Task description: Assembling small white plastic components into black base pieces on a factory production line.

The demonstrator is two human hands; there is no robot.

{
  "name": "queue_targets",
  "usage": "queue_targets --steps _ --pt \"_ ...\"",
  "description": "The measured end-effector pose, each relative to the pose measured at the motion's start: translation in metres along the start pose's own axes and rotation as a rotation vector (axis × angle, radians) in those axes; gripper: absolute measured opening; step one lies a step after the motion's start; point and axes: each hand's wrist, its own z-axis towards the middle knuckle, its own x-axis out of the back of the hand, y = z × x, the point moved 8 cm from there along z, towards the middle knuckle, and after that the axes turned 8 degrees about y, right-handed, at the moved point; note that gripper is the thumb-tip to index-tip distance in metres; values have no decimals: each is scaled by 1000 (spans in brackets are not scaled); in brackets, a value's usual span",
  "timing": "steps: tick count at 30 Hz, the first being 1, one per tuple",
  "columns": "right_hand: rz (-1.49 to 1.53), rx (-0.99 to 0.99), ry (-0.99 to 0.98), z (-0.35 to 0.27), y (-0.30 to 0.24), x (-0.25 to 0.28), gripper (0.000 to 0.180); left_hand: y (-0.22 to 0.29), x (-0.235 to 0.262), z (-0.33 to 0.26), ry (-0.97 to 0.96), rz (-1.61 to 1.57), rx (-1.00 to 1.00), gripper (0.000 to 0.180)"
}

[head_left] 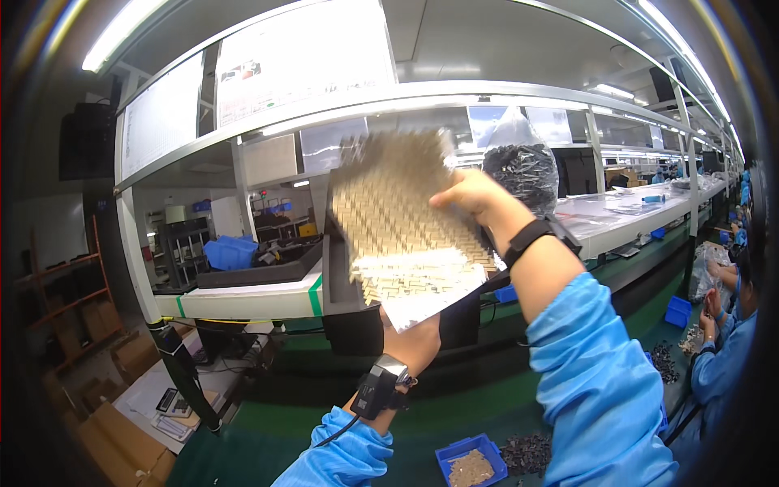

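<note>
A tan sheet patterned with rows of small rectangular pieces is held up in front of me, its upper part smeared by motion. Its lower edge is a bright white strip. My right hand grips the sheet's right edge, thumb lying across the front. Below, my left hand is closed on the white bottom edge, most of its fingers hidden behind the sheet. Directly behind the sheet stands a black bin, largely covered by it.
A clear bag of black parts sits right of the sheet. Blue bins rest on the left shelf. Below, a blue tray of tan pieces lies beside loose black parts on the green surface. A co-worker in blue works at right.
</note>
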Motion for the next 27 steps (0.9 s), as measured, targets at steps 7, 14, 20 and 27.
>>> queue_targets --steps 7,14,20,27 --pt "309 66 -33 -31 -20 153 41 10 34 12 167 -14 -99 3" --pt "732 -90 160 -113 82 370 46 7 43 28 137 -89 -67 5" --pt "848 -192 857 -220 219 517 20 -8 36 42 135 -144 -44 6" --pt "847 -197 1037 -359 241 524 36 -2 59 20 193 -237 -44 8"
